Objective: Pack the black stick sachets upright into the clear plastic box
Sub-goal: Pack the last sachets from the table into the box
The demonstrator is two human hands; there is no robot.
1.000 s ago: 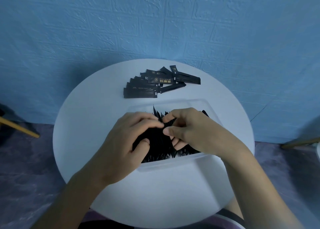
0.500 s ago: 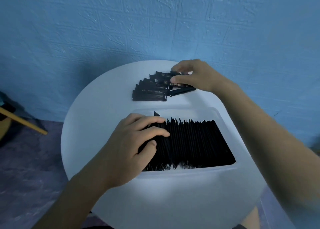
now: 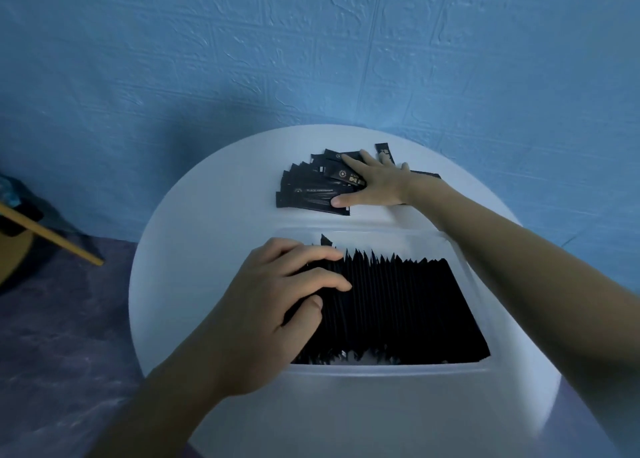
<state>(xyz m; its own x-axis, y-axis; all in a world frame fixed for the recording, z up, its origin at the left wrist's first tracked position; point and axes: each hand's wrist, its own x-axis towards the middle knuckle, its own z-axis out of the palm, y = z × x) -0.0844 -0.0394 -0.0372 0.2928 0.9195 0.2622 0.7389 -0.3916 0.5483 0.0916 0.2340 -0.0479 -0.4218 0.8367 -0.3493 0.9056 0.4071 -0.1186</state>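
Since the earlier frame we see the right hand (image 3: 375, 187) go from a curled pinch to lying flat on the loose sachets (image 3: 308, 194), while the left hand (image 3: 263, 315) stays put. At left, its fingers (image 3: 311, 253), released and loosely bent, press on the tops of the upright sachets (image 3: 398, 305) that stand packed in the clear plastic box (image 3: 381, 371) on the white desk (image 3: 207, 215). Behind the box, farther right, the right hand's fingers are spread and released, grasping nothing, atop the loose sachets lying flat on the desk.
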